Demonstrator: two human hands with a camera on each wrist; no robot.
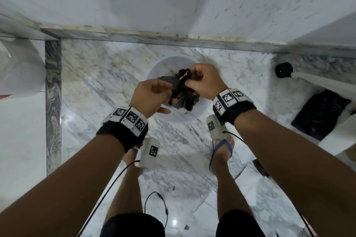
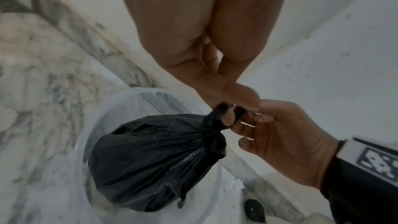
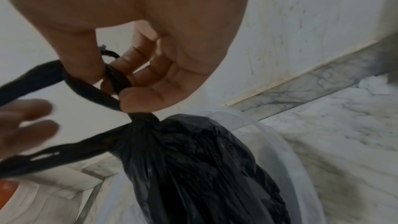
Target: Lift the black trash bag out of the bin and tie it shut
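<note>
The black trash bag [image 1: 181,94] hangs gathered at the neck, with its lower part inside the translucent white bin [image 1: 152,71] on the marble floor. My right hand [image 1: 204,81] grips the neck from above, and a twisted black handle strip [image 3: 116,77] is wound round one of its fingers. My left hand [image 1: 152,96] is just left of the bag, fingers curled in at the knot [image 2: 217,113]. Two black strips run from the neck towards the left hand [image 3: 28,120], which is blurred in the right wrist view. The bag's body [image 2: 155,159] bulges full over the bin's rim [image 2: 120,98].
The bin stands near a white wall with grey marble skirting [image 1: 173,37]. A white plastic bag [image 1: 17,71] lies at the left. A black round object [image 1: 284,70] and a black item on white furniture [image 1: 319,113] are at the right. My feet [image 1: 223,148] and cables are below the hands.
</note>
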